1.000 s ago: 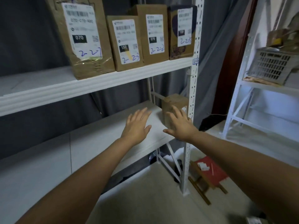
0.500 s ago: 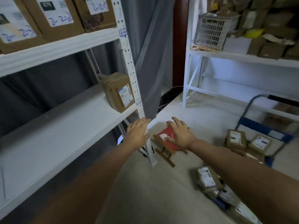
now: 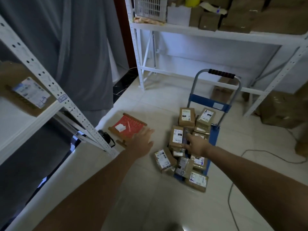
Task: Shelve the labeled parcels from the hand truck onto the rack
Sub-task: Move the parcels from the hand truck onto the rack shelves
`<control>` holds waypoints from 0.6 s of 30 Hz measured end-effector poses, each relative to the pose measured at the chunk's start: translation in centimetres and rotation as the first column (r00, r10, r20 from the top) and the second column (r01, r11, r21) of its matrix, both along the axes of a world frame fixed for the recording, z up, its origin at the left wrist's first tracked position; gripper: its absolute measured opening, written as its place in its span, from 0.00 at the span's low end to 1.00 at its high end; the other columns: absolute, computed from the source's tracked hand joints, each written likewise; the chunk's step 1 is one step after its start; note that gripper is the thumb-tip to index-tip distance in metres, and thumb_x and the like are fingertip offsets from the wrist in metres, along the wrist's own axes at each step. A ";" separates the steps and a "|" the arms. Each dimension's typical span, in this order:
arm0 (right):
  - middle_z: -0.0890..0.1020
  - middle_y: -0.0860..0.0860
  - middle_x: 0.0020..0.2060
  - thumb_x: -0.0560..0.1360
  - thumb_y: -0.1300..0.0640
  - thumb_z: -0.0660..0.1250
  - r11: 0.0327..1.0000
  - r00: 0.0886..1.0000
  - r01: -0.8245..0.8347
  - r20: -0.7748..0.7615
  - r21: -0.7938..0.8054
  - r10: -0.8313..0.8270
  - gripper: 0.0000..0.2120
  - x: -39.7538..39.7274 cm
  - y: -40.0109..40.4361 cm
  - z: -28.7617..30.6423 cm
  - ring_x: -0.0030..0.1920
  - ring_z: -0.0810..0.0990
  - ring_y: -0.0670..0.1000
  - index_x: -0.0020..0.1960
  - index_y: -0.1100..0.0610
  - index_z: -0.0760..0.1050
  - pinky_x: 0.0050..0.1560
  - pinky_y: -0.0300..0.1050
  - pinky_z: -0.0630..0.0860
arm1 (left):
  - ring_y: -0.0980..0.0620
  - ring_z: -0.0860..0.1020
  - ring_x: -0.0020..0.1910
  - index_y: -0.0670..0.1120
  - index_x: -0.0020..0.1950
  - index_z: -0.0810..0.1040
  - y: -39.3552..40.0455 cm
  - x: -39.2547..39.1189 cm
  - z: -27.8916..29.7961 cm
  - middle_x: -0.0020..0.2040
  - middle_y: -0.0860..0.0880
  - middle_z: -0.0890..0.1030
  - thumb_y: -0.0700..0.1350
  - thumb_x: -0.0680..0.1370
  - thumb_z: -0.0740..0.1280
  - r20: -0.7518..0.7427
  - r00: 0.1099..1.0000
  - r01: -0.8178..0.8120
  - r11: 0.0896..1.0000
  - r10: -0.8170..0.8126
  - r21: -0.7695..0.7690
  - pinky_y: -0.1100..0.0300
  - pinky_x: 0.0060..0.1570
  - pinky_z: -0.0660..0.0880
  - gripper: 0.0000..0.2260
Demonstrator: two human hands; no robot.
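Item: parcel shelving, status part-done. Rack at view left w/ one labeled parcel already on its shelf, label facing out; the rest of that shelf, as far as visible, holds nothing else. Hand truck, blue frame, black grip, stands on the floor centre-right, approx. ten or more labeled parcels heaped on and beside its platform, some spilled onto the floor at the near end; exact count not possible, pile overlaps. Est. progress: early, most of the load left to move. Left hand: fingers straight and spread, palm down, holding nothing, over the floor between a red-topped wooden stool and the pile, apart from both. Right hand: fingers extended toward the pile's middle, holding nothing as far as seen, tips at or just over a parcel w/ a white label; contact can't be told, fingertips partly hidden by the hand. Next req., by judgement: close on one parcel, lift clear w/o toppling neighbours, read its no., carry left to the rack.
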State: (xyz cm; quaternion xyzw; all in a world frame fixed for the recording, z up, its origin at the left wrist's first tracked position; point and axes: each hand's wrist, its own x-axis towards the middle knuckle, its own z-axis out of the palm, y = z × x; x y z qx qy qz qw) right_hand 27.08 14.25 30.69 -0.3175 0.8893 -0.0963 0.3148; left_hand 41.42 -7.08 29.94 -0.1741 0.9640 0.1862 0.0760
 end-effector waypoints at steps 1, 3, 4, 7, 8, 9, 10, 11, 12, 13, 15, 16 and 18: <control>0.74 0.59 0.66 0.82 0.50 0.60 1.000 1.000 0.010 0.011 0.023 -0.011 0.24 -0.5 0.9 -0.5 0.64 0.74 0.59 0.75 0.55 0.60 0.59 0.48 0.71 | 0.47 0.63 0.74 0.50 0.77 0.62 0.5 -0.8 -0.5 0.78 0.49 0.61 0.48 0.80 0.60 0.024 0.999 0.021 1.000 -0.021 -0.007 0.45 0.71 0.62 0.24; 0.75 0.59 0.65 0.82 0.50 0.59 0.998 0.999 0.037 0.037 0.049 -0.039 0.23 -1.3 2.5 -1.3 0.63 0.75 0.59 0.75 0.55 0.61 0.56 0.47 0.71 | 0.47 0.65 0.73 0.50 0.75 0.64 1.3 -2.1 -1.5 0.76 0.49 0.63 0.48 0.80 0.61 0.057 0.997 0.051 0.998 -0.050 -0.023 0.48 0.70 0.63 0.23; 0.76 0.59 0.64 0.82 0.50 0.59 0.997 0.998 0.050 0.041 0.052 -0.052 0.23 -1.6 3.0 -1.8 0.62 0.75 0.58 0.74 0.56 0.61 0.57 0.47 0.71 | 0.47 0.65 0.73 0.49 0.75 0.64 1.6 -2.7 -2.0 0.76 0.48 0.63 0.48 0.80 0.61 0.072 0.995 0.069 0.997 -0.068 -0.020 0.49 0.70 0.63 0.22; 0.76 0.59 0.64 0.82 0.49 0.59 0.995 0.996 0.076 0.044 0.064 -0.079 0.22 -2.6 3.9 -3.0 0.63 0.75 0.59 0.73 0.57 0.63 0.58 0.47 0.71 | 0.48 0.62 0.74 0.48 0.76 0.63 1.8 -4.6 -3.4 0.76 0.47 0.63 0.47 0.80 0.61 0.123 0.985 0.121 0.993 -0.120 -0.001 0.51 0.71 0.62 0.23; 0.77 0.59 0.63 0.82 0.48 0.59 0.995 0.996 0.077 0.047 0.069 -0.080 0.22 -2.8 4.0 -3.2 0.62 0.75 0.59 0.73 0.57 0.63 0.58 0.48 0.72 | 0.48 0.62 0.74 0.48 0.76 0.63 1.7 -4.9 -3.7 0.76 0.47 0.63 0.47 0.80 0.61 0.133 0.983 0.128 0.992 -0.127 -0.004 0.51 0.71 0.63 0.24; 0.77 0.59 0.64 0.82 0.47 0.58 0.993 0.995 0.084 0.049 0.079 -0.088 0.23 -3.1 4.0 -3.6 0.63 0.75 0.59 0.73 0.56 0.63 0.58 0.48 0.72 | 0.48 0.63 0.74 0.49 0.76 0.63 1.7 -5.6 -4.2 0.76 0.48 0.63 0.47 0.80 0.61 0.143 0.980 0.140 0.990 -0.138 -0.004 0.51 0.70 0.63 0.24; 0.76 0.59 0.65 0.82 0.46 0.58 0.992 0.994 0.096 0.052 0.087 -0.101 0.24 -3.6 4.0 -4.0 0.64 0.74 0.59 0.74 0.56 0.62 0.60 0.49 0.72 | 0.49 0.64 0.73 0.49 0.76 0.63 1.6 -6.3 -4.7 0.76 0.49 0.63 0.47 0.79 0.62 0.150 0.978 0.150 0.989 -0.147 -0.005 0.51 0.70 0.64 0.24; 0.75 0.59 0.65 0.82 0.46 0.58 0.990 0.992 0.107 0.052 0.090 -0.112 0.24 -3.9 3.8 -4.3 0.65 0.74 0.59 0.74 0.56 0.62 0.61 0.49 0.71 | 0.49 0.66 0.73 0.50 0.75 0.63 1.4 -7.0 -5.1 0.76 0.49 0.64 0.47 0.79 0.62 0.159 0.976 0.156 0.988 -0.152 -0.012 0.52 0.69 0.65 0.24; 0.75 0.59 0.66 0.82 0.45 0.59 0.988 0.990 0.124 0.057 0.088 -0.130 0.25 -4.3 3.6 -4.6 0.65 0.73 0.59 0.74 0.56 0.62 0.61 0.49 0.71 | 0.49 0.67 0.72 0.50 0.75 0.64 1.3 -7.7 -5.5 0.76 0.50 0.65 0.48 0.79 0.62 0.165 0.974 0.161 0.987 -0.155 -0.022 0.53 0.69 0.65 0.24; 0.75 0.59 0.67 0.82 0.45 0.59 0.986 0.987 0.144 0.063 0.085 -0.150 0.25 -4.7 3.3 -5.0 0.66 0.73 0.60 0.74 0.56 0.62 0.62 0.48 0.70 | 0.49 0.68 0.70 0.51 0.75 0.64 1.2 -8.5 -5.9 0.75 0.51 0.65 0.48 0.80 0.62 0.171 0.972 0.170 0.985 -0.161 -0.038 0.54 0.67 0.66 0.23; 0.74 0.59 0.68 0.82 0.45 0.59 0.979 0.979 0.185 0.074 0.082 -0.191 0.25 -5.7 2.6 -5.9 0.66 0.72 0.60 0.75 0.55 0.62 0.63 0.49 0.70 | 0.49 0.71 0.68 0.52 0.75 0.64 0.8 -9.8 -6.5 0.74 0.52 0.67 0.48 0.81 0.61 0.170 0.969 0.197 0.977 -0.180 -0.085 0.55 0.62 0.67 0.22; 0.73 0.59 0.68 0.82 0.45 0.59 0.975 0.974 0.206 0.080 0.082 -0.212 0.25 -6.2 2.1 -6.3 0.66 0.72 0.60 0.75 0.55 0.62 0.63 0.49 0.70 | 0.49 0.71 0.67 0.52 0.75 0.64 0.5 -10.4 -6.9 0.74 0.52 0.67 0.48 0.81 0.61 0.166 0.967 0.209 0.973 -0.192 -0.096 0.55 0.60 0.67 0.22; 0.73 0.59 0.68 0.82 0.48 0.60 0.966 0.962 0.250 0.100 0.066 -0.255 0.25 -7.1 1.1 -7.0 0.67 0.72 0.60 0.75 0.56 0.62 0.63 0.48 0.69 | 0.48 0.71 0.67 0.51 0.76 0.63 -0.3 -11.7 -7.9 0.74 0.52 0.66 0.48 0.82 0.60 0.161 0.961 0.236 0.970 -0.224 -0.057 0.56 0.60 0.67 0.22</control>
